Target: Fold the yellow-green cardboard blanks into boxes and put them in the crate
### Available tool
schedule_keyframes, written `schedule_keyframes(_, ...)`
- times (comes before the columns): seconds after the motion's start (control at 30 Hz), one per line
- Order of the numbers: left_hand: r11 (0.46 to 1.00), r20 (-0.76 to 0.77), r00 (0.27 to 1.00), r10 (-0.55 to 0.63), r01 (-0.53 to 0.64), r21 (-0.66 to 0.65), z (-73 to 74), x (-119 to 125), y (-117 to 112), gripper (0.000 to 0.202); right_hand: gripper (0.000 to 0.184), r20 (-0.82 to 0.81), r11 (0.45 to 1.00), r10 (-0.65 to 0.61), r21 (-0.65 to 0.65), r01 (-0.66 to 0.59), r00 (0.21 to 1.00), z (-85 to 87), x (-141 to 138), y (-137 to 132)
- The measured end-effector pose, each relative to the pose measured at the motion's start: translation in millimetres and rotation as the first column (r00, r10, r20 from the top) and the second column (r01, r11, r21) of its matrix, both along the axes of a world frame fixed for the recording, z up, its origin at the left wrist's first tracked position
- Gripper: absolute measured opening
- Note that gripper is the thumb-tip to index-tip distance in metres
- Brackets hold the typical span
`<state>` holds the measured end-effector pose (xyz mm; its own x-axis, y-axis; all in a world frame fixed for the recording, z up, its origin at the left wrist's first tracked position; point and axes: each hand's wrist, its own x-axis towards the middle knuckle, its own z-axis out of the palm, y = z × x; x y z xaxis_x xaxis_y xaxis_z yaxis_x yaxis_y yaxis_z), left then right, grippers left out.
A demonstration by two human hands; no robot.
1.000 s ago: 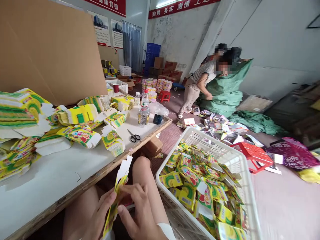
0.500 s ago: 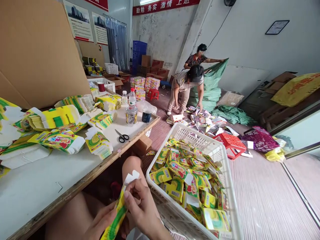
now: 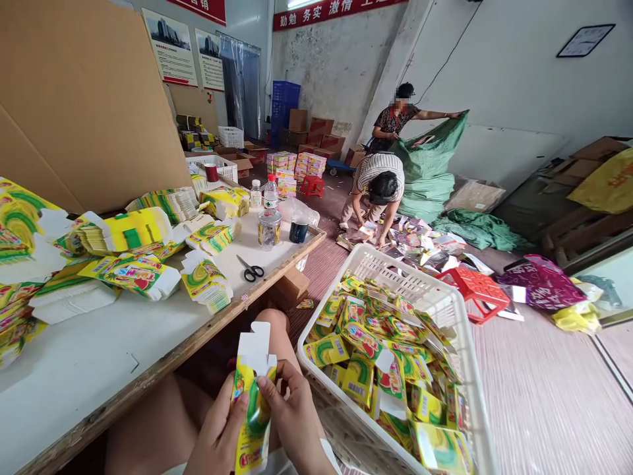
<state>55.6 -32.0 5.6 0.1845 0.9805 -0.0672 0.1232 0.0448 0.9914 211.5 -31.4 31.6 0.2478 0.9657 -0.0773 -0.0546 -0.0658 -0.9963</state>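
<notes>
Between both hands, above my lap, is a yellow and green printed carton with its white end flaps standing up at the top. My left hand grips its left side, thumb on the printed front. On the right edge, just below the flaps, my right hand pinches the carton with thumb and fingers. A white plastic basket beside my right knee holds many cartons of the same print. Stacks of flat cartons lie on the table to my left.
Scissors, a clear jar, a bottle and a dark cup stand or lie near the wooden table edge. A red stool lies tipped behind the basket. Two people work by a green sack and scattered packaging.
The carton has turned so its broad front and white flaps face me. My right hand has shifted down its edge. The striped-shirt person bends lower; the view has swung slightly left.
</notes>
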Motion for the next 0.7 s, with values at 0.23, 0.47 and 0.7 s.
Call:
schedule_keyframes(0.23, 0.969, 0.246, 0.969, 0.029, 0.033, -0.243, 25.0, 2, 19, 0.080, 0.036, -0.090, 0.963, 0.198, 0.203, -0.177, 0.976, 8.0, 9, -5)
schedule_keyframes(0.47, 0.962, 0.226, 0.968, -0.112, 0.163, -0.221, 34.5, -4, 14, 0.057, 0.039, -0.050, 0.941, 0.311, 0.155, -0.300, 0.949, 9.2, 26, -7)
schedule_keyframes(0.7, 0.908, 0.337, 0.905, -0.257, 0.346, -0.236, 38.5, -3, 13, 0.063, 0.035, 0.246, 0.926, 0.305, 0.148, -0.347, 0.920, 24.7, 40, -2)
